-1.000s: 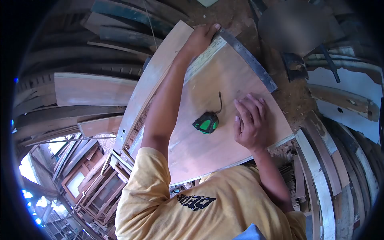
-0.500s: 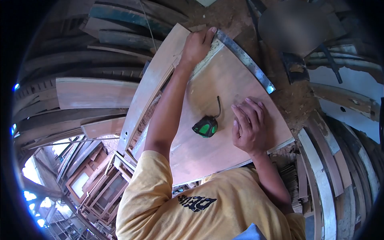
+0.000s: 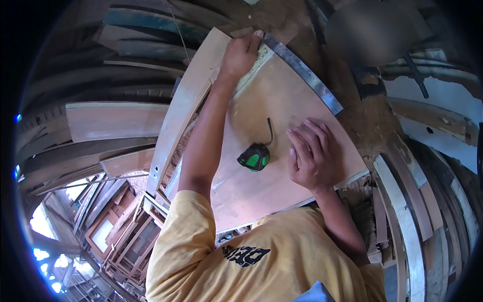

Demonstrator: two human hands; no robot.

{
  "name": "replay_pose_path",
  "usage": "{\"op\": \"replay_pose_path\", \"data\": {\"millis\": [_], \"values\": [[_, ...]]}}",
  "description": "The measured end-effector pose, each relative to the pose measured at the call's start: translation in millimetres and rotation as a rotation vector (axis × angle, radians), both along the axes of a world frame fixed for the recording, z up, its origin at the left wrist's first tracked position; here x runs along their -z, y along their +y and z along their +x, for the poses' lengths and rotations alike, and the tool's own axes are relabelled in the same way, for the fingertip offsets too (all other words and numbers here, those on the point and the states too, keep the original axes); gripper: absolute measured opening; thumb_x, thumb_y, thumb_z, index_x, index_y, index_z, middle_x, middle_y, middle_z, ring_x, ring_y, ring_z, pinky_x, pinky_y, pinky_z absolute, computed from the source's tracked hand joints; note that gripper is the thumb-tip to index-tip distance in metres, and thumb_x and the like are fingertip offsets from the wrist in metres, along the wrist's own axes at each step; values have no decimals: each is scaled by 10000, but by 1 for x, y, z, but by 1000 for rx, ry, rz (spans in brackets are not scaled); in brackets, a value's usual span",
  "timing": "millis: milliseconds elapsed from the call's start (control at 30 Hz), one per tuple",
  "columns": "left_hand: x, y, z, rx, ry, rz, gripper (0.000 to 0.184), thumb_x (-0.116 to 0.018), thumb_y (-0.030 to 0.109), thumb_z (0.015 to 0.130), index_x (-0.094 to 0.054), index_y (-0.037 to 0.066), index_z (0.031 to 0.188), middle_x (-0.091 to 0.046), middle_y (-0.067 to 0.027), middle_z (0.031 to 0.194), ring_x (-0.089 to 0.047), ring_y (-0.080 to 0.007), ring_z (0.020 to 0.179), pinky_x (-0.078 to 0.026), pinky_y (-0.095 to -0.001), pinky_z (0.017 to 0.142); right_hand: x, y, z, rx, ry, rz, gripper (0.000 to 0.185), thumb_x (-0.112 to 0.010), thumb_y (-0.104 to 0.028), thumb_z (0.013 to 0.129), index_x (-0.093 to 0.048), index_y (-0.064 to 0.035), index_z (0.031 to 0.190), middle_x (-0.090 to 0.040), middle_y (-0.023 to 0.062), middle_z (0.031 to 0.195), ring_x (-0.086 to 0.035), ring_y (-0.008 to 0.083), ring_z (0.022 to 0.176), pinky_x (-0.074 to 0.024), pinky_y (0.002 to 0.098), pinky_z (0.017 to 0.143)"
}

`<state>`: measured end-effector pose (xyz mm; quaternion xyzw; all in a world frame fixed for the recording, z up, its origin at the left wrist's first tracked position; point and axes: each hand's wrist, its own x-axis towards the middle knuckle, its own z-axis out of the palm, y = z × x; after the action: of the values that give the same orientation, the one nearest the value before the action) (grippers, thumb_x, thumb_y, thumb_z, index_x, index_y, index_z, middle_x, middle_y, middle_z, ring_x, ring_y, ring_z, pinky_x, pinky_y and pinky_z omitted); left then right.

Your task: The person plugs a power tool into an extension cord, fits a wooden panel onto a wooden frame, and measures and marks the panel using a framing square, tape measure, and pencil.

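A pale wooden panel (image 3: pixel 287 105) spreads in front of my body. Along its far right edge lies a flat metal straightedge (image 3: pixel 304 73). My left hand (image 3: pixel 241 54) is closed at the straightedge's upper left end, its thumb beside the metal and its fingertips largely hidden. My right hand (image 3: pixel 313 157) rests palm down on the panel's right part, fingers slightly bent and a little apart, holding nothing. Between my forearms a black and green tape measure (image 3: pixel 254 157) sits on the panel, a dark strap trailing up from it.
A long pale board (image 3: pixel 181 108) runs beside the panel, under my left forearm. Wooden boards (image 3: pixel 118 121) are stacked at the left, and long strips (image 3: pixel 402 216) at the right. Wooden frames (image 3: pixel 123 234) stand at the lower left. A dark bar (image 3: pixel 416 78) is at the upper right.
The whole view has shifted slightly, with the panel and both hands a little further left in it. Both hands keep their places on the work, and the tape measure stays put on the panel.
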<state>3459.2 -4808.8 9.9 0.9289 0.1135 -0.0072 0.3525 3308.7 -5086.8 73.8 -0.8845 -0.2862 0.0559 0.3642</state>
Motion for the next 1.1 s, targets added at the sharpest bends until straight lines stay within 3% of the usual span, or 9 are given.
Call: {"op": "replay_pose_path", "data": {"millis": [533,833,933,1000,1100], "values": [[-5,-4,-3,22,-93,94,391,-559,369,1031,-700,18,937,-660,-283,818,-645,-485,818,-510,-548,731,4,2,-2,16,-20,13,482,-598,-117,838,-619,-107,1319,-629,109,1211,-544,338,1283,-365,556,1137],[1,4,-1,38,14,147,499,-535,409,1032,-708,-25,853,-641,-301,792,-635,-494,777,-505,-561,763,5,5,-3,-4,-50,-1,418,-582,-120,861,-646,-72,1271,-629,122,1217,-541,357,1281,-352,568,1139],[12,8,-1,94,85,170,406,-593,360,1004,-711,-16,907,-662,-288,817,-637,-483,796,-507,-556,764,4,6,-3,-15,-58,-16,407,-582,-128,870,-649,-65,1267,-630,130,1209,-541,361,1282,-348,572,1142],[1,5,0,77,-23,124,434,-496,383,1050,-692,2,984,-685,-295,918,-667,-473,907,-512,-534,792,5,6,-4,-23,-59,-30,406,-584,-131,872,-651,-66,1267,-629,134,1210,-541,362,1283,-349,572,1141],[-1,4,1,76,-5,76,441,-478,373,1057,-668,-16,970,-662,-318,931,-646,-488,946,-494,-559,802,5,6,-4,-25,-60,-37,407,-588,-135,873,-653,-66,1270,-626,140,1215,-538,362,1289,-353,572,1140]]}}
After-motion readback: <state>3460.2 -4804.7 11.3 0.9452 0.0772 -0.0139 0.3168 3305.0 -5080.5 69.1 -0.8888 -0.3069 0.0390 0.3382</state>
